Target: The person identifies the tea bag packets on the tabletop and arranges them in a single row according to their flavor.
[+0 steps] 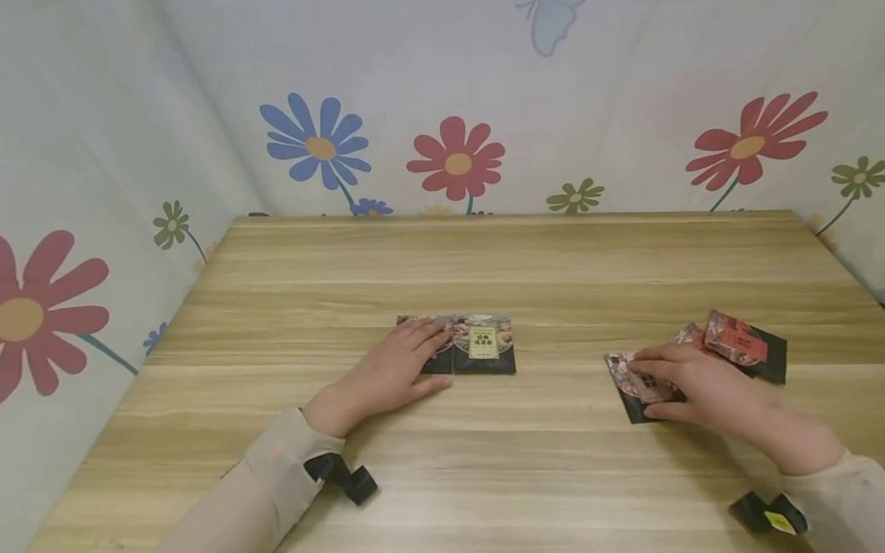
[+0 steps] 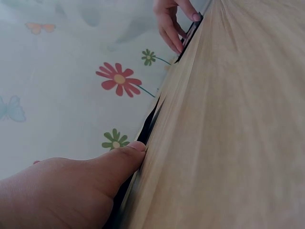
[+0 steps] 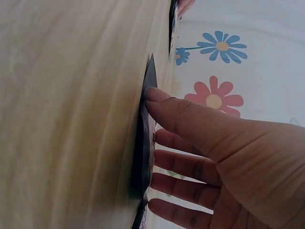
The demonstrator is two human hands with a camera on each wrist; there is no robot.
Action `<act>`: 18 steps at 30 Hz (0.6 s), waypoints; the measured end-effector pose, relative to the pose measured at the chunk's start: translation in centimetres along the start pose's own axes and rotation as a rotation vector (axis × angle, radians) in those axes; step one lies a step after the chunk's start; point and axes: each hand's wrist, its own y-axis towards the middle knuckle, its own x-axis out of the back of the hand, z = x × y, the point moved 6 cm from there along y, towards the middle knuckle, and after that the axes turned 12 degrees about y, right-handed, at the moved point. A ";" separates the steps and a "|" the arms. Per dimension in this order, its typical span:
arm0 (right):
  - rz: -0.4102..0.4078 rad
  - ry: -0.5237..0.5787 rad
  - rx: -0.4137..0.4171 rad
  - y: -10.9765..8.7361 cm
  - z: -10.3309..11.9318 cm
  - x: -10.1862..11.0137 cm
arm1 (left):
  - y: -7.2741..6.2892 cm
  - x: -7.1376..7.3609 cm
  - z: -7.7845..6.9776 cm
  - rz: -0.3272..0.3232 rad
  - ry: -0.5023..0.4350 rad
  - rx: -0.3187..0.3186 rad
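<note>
Two flat, dark packets with printed food pictures lie side by side near the middle of the table in the head view. My left hand rests with extended fingers on the left packet, covering much of it. Beside it, the right packet shows a pale yellow label. Over on the right, my right hand touches another packet with thumb and fingertips; in the right wrist view the thumb lies on its dark part and the fingers stay fairly straight. My fingers hide part of that packet's label.
A packet with a red label lies just beyond my right hand, overlapping a partly hidden one. All lie on a wood-grain table. A flower-printed cloth hangs behind and on both sides. Each wrist carries a black camera mount.
</note>
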 end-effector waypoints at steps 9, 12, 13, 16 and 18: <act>0.029 0.012 -0.074 0.5 0.0 -0.1 | 0.1 0.0 0.1 0.003 -0.007 0.000; 0.025 0.014 -0.076 0.6 0.1 -0.1 | 0.0 0.1 0.0 0.003 -0.002 -0.001; 0.022 0.016 -0.074 0.7 0.2 -0.1 | 0.0 0.1 0.0 0.001 0.000 -0.002; 0.017 0.017 -0.070 0.7 0.3 -0.1 | 0.0 0.1 -0.1 -0.004 0.008 -0.005; 0.015 0.021 -0.074 0.8 0.4 -0.1 | 0.0 0.1 -0.1 -0.007 0.011 -0.006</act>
